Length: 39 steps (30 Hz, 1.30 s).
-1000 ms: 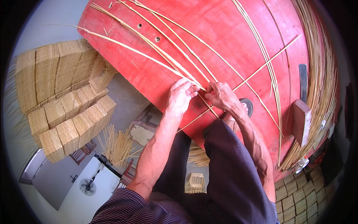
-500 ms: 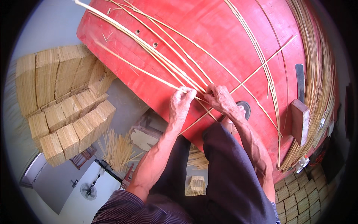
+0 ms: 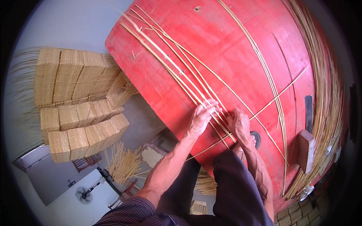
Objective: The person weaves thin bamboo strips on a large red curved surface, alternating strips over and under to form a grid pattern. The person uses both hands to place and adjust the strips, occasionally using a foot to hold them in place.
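Several long, pale bamboo strips (image 3: 188,81) lie slantwise over a red board (image 3: 233,75). My left hand (image 3: 203,117) is closed on a bamboo strip whose far end is blurred and lifts past the board's upper left edge. More strips pass beneath that hand, their near ends fanning out by my knee. Just to the right, my right hand (image 3: 239,122) has its fingers curled down at the end of another strip. Its fingertips are hidden, so what it grips is unclear. A single strip (image 3: 279,93) crosses over others right of my hands.
A thick bundle of strips (image 3: 320,94) lines the right edge, with a rectangular block (image 3: 306,150) and a dark flat bar (image 3: 309,113) beside it. Stacked tan bundles (image 3: 71,83) stand at left, above loose short sticks (image 3: 124,162) and a fan (image 3: 83,195). My sandalled foot (image 3: 256,139) rests on the board.
The view has shifted, so the scene sits lower and further right. My left hand has moved in over the other strips with its strip, which swings upward. My right hand has drawn slightly away from the strips.
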Motion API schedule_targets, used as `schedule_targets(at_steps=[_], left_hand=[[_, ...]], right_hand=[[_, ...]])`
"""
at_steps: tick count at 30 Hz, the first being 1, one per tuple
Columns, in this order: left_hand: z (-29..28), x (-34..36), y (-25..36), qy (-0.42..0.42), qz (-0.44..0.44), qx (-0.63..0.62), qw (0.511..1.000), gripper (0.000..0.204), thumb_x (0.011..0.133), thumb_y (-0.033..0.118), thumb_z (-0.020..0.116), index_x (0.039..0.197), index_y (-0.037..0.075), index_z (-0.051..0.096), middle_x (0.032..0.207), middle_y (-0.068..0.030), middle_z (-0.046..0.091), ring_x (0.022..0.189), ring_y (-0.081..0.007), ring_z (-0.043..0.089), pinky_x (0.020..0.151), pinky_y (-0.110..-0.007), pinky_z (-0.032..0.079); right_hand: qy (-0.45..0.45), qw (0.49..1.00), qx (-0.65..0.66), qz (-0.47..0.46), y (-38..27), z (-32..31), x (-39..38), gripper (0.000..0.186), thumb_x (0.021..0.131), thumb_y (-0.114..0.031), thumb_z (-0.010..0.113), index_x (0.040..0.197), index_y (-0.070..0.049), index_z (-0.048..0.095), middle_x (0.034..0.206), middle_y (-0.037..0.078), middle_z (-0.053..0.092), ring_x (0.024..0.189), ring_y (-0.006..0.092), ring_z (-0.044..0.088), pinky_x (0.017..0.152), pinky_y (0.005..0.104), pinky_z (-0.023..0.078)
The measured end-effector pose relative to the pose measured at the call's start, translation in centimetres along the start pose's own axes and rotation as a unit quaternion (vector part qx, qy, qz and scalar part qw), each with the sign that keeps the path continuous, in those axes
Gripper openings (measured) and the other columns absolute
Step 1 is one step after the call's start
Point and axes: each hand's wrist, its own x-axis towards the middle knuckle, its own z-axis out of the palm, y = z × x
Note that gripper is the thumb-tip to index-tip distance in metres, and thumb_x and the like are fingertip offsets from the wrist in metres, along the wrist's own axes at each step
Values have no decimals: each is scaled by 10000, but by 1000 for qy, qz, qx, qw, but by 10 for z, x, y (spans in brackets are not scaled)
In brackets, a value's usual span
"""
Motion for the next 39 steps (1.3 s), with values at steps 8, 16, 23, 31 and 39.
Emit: schedule_targets(at_steps=[8, 16, 23, 31, 39], left_hand=[[5, 11, -2, -11, -27, 10, 1000, 635, 929, 247, 702, 1441, 48, 382, 1257, -139, 621, 1046, -203, 658, 950, -371, 479], [17, 9, 9, -25, -44, -6, 999, 763, 951, 209, 659, 1547, 79, 200, 1208, -174, 640, 1126, -242, 614, 1013, -404, 455], [18, 9, 18, -40, -24, -3, 999, 759, 949, 216, 656, 1544, 82, 205, 1210, -185, 634, 1148, -268, 615, 1039, -419, 451], [36, 13, 58, -74, 76, 14, 994, 752, 944, 224, 656, 1545, 98, 222, 1250, -206, 622, 1178, -308, 609, 1045, -446, 449], [41, 7, 80, -130, 144, 131, 972, 652, 935, 138, 626, 1507, 58, 323, 1268, -195, 610, 1192, -297, 603, 1066, -457, 453]], right_hand=[[-32, 996, 70, -44, 12, -11, 2, 105, 789, -118, 674, 815, -16, 666, 777, 227, 626, 739, 407, 637, 678, 494, 511], [83, 940, -316, -100, 43, -39, 23, 149, 786, -89, 596, 930, -59, 576, 912, 138, 589, 874, 326, 588, 752, 467, 479], [32, 936, -315, -155, 45, -44, 32, 176, 795, -90, 607, 963, -42, 588, 898, 146, 597, 893, 319, 602, 760, 452, 494], [-8, 914, -377, -148, 31, -43, 39, 347, 753, -41, 670, 1074, 21, 555, 946, 162, 618, 888, 307, 634, 768, 420, 510], [-1, 975, -171, -141, 39, -53, 63, 211, 736, -27, 646, 937, -36, 583, 872, 176, 583, 847, 394, 612, 713, 479, 508]])
